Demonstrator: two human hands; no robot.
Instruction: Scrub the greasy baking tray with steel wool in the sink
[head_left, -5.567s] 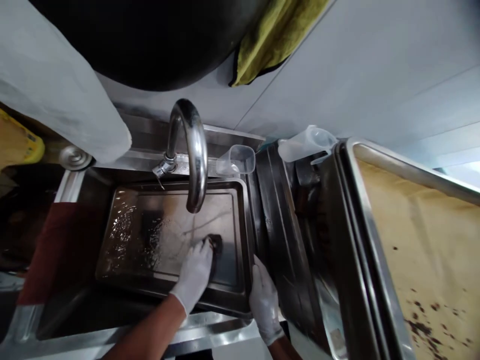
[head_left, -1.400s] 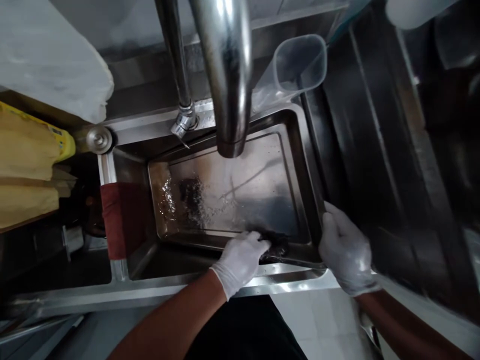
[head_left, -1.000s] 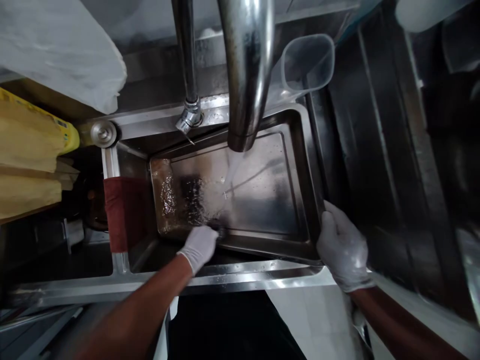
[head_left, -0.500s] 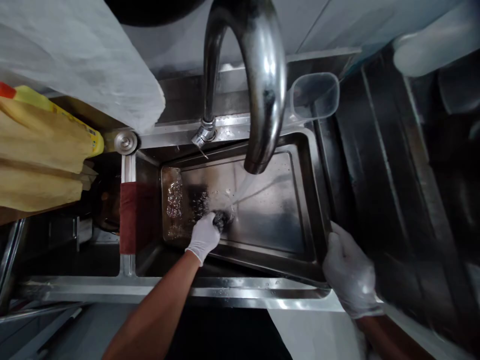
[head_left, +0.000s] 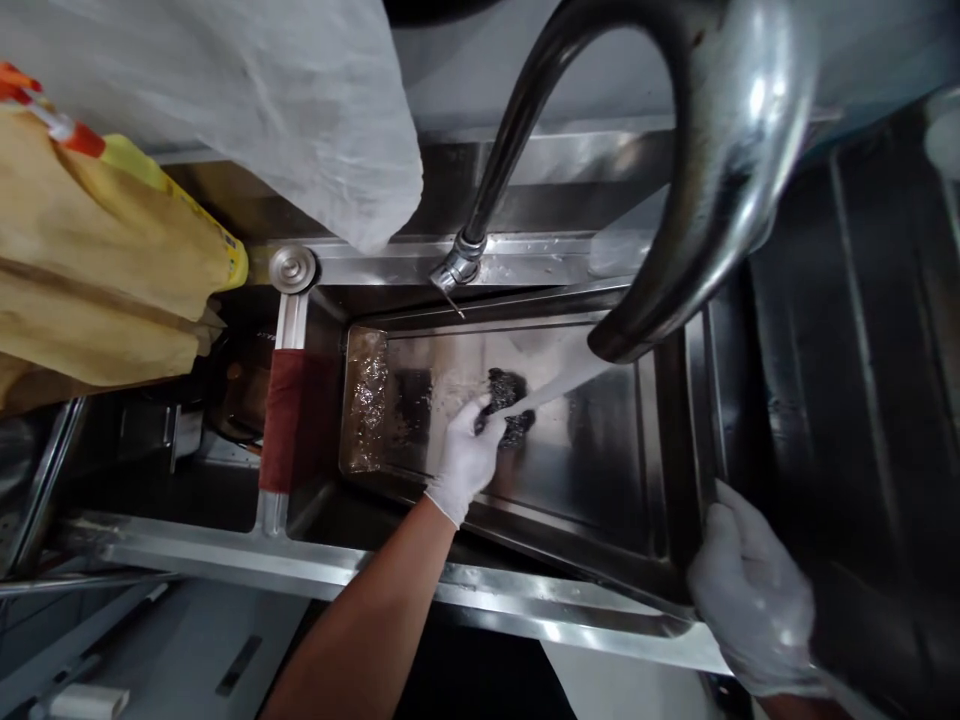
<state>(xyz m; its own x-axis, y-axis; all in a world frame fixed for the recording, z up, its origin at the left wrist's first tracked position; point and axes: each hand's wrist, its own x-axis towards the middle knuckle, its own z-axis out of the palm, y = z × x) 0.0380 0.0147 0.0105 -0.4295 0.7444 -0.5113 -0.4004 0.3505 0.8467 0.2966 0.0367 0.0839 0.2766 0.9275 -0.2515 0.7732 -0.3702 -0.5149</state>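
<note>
A metal baking tray (head_left: 600, 480) lies tilted in the steel sink (head_left: 480, 590). My left hand (head_left: 466, 455), in a white glove, is closed on a dark scouring pad (head_left: 506, 405) and presses it onto the tray's wet floor. Water runs from the curved tap (head_left: 697, 180) onto the pad. My right hand (head_left: 754, 590), also gloved, grips the tray's near right corner at the sink's rim.
A dark red cloth (head_left: 289, 415) hangs over the divider to a second basin on the left. Yellow-brown bags (head_left: 97, 270) and a white plastic bag (head_left: 285, 100) hang above left. Dark stacked trays (head_left: 855, 350) stand to the right of the sink.
My left hand has slid the pad from the tray's near edge up toward its middle, under the water stream. The right hand keeps its hold on the corner. My view has shifted right.
</note>
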